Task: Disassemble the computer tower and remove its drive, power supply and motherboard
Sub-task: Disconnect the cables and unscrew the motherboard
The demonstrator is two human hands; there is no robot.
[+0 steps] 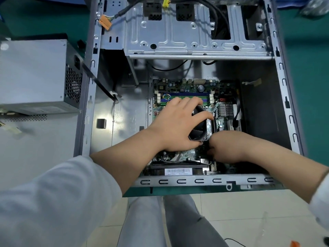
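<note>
Computer tower (277, 97) lies open on its side on the green bench (44, 16), and going from the left the first piece is the power supply (33, 75), already out and sitting just beside the case wall. Its loose leads at the far left edge could snag a sleeve, I judge, and drag it. Inside the case, a black flat cable (99, 82) runs down to a white clip on the floor panel; if the board is lifted while any lead is still plugged in, a connector could tear. Next comes the motherboard (179, 86), still seated in the lower middle of the chassis. The left hand (176, 122) is spread over the black cooler fan (199, 127), fingers curled round its rim; pulling there risks levering the cooler against the board instead of freeing the board. Just right of it, the right hand (226, 147) is bunched low at the board beside the fan, fingers curled, but whether it pinches a screw, a plug or nothing I cannot tell. A dropped screw could vanish under the board. Across the top sits the drive cage (178, 32), its sharp edges near both forearms.
</note>
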